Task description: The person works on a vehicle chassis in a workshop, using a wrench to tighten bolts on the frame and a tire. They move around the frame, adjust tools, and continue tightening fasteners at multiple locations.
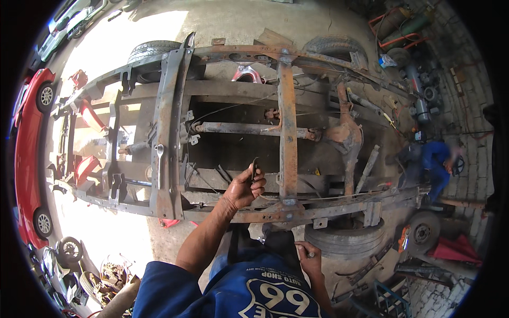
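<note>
My left hand (245, 187) is raised over the near rail of a rusty vehicle chassis frame (288, 127). Its fingers pinch a small, dark, thin piece with a curved tip (255, 166), whose kind I cannot make out. Low by my right side, my right hand (310, 258) is closed around something with a round, pale metal end; the rest of it is hidden in the fist. A ratchet wrench (159, 159) lies on the wide crossmember left of my left hand. Beyond that hand, a drive shaft (241, 128) runs to the rusty axle (345, 135).
Tyres lie beside the frame, one (344, 238) close on my right. A red car (34, 164) stands far left. At the right, a person in blue (437, 163) is near the frame's end. Loose parts (106, 278) are heaped at lower left; gas cylinders (405, 24) stand upper right.
</note>
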